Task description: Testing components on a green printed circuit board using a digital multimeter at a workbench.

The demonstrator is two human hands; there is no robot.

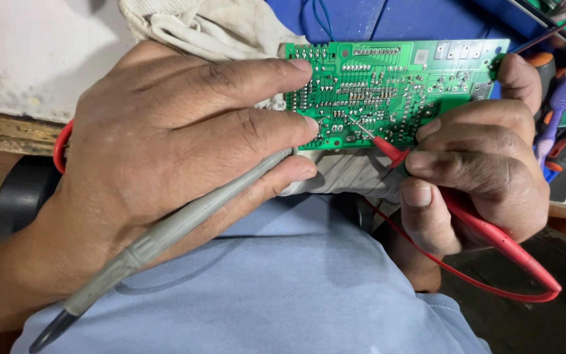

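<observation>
Your left hand is curled around a grey multimeter probe. The probe runs under your fingers from the lower left up toward the board; its tip is hidden behind your fingertips, so contact with the board cannot be confirmed. The index and middle fingertips of that hand press on the left edge of the green circuit board.

The board lies solder side up, with rows of silver joints showing. It sits just above your lap, at the front edge of the bench, on a whitish cloth that shows above and below it.

Your right hand is clamped on a red multimeter probe, pinched between thumb and fingers. Its metal tip touches a solder joint in the lower middle of the board. The thumb of the same hand hooks over the board's right edge. The red lead loops back from the probe's rear end under your wrist.

The two hands are apart, one at each end of the board.

Beyond the board lies a blue surface. At far right sits a crowded heap of tools, among them a purple-handled tool; whether a tray or box holds them cannot be told. Your light blue shirt fills the lower view.
</observation>
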